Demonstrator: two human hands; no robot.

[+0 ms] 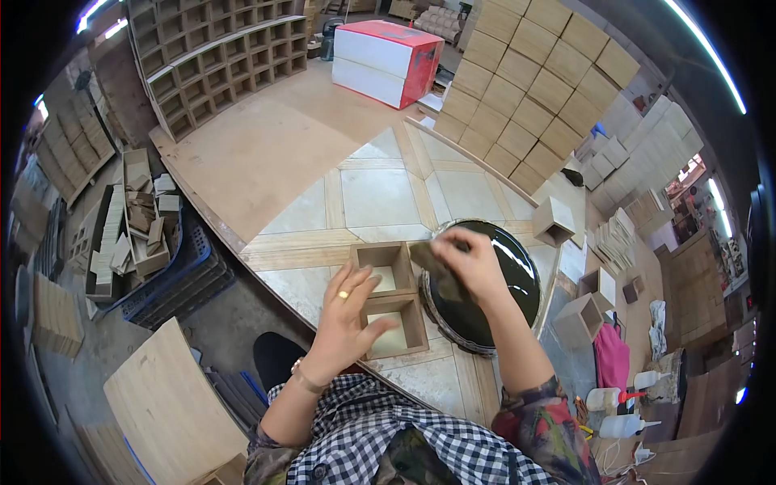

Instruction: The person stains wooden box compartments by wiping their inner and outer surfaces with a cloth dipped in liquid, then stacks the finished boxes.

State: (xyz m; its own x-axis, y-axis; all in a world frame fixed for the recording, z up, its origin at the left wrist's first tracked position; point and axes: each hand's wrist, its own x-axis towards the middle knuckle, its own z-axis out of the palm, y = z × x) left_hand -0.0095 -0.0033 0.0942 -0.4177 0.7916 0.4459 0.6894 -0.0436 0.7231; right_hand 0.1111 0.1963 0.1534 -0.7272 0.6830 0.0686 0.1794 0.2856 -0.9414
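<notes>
A small wooden frame with two square compartments (404,284) lies on the worktable in front of me. My left hand (346,319) rests on its left side, fingers spread over the near compartment, steadying it. My right hand (465,260) pinches a dark piece of sanding cloth or rag (428,260) against the frame's right edge. A round black disc with a metal rim (517,284) sits right beside the frame, under my right forearm.
Open wooden boxes (554,221), (579,320) stand right of the disc. Glue bottles (622,424) and a pink cloth (612,356) lie at lower right. A red-and-white box (386,58), compartment shelving (214,61) and stacked wooden boxes (533,89) fill the far side. A crate of offcuts (141,234) sits left.
</notes>
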